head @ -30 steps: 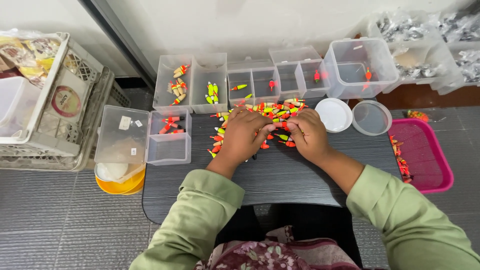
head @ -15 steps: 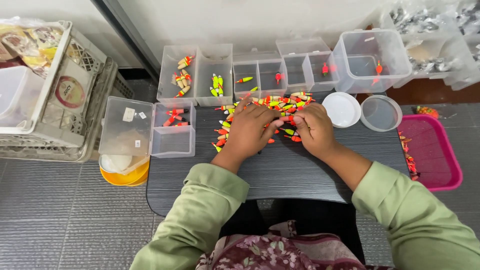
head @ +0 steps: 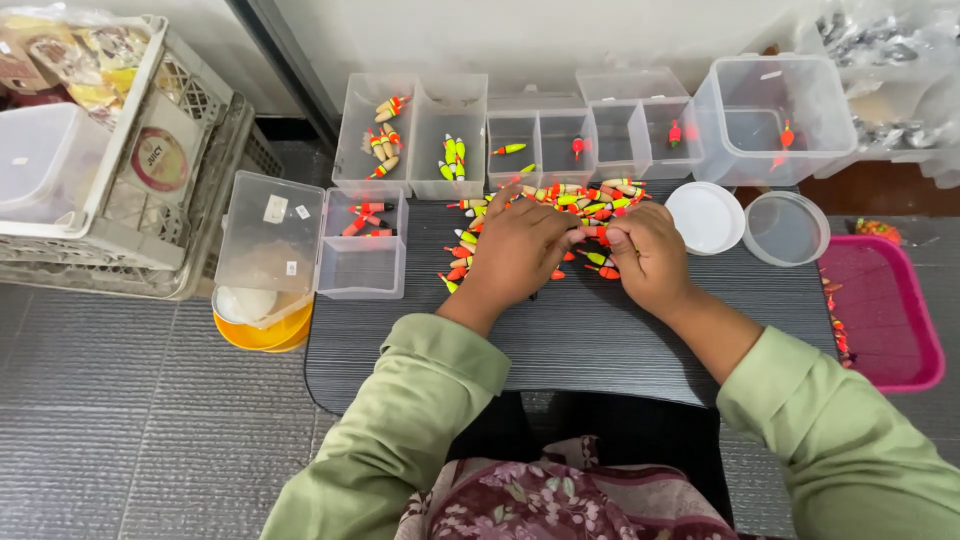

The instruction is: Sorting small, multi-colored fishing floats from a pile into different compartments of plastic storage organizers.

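Observation:
A heap of small fishing floats (head: 585, 200), orange, red and neon yellow, lies on a dark grey table (head: 580, 340). My left hand (head: 515, 255) rests palm down over the heap's left part, fingers spread across several floats. My right hand (head: 650, 258) sits beside it, its fingertips pinching at a float near the middle of the heap. Whether a float is fully gripped is hidden by the fingers. Clear plastic bins along the far edge hold sorted floats: orange-tan ones (head: 383, 140), yellow-green ones (head: 452, 160), a few single ones (head: 577, 145).
A clear open box with red floats (head: 362, 245) stands left of my hands. Two round white lids (head: 705, 217) lie to the right, beside a large clear tub (head: 770, 115). A pink tray (head: 885, 310) sits far right. White crates (head: 110, 170) and a yellow bowl (head: 262, 335) stand left.
The view has shifted, so everything sits further right in the picture. My hands stay over the heap, the fingers working slightly among the floats.

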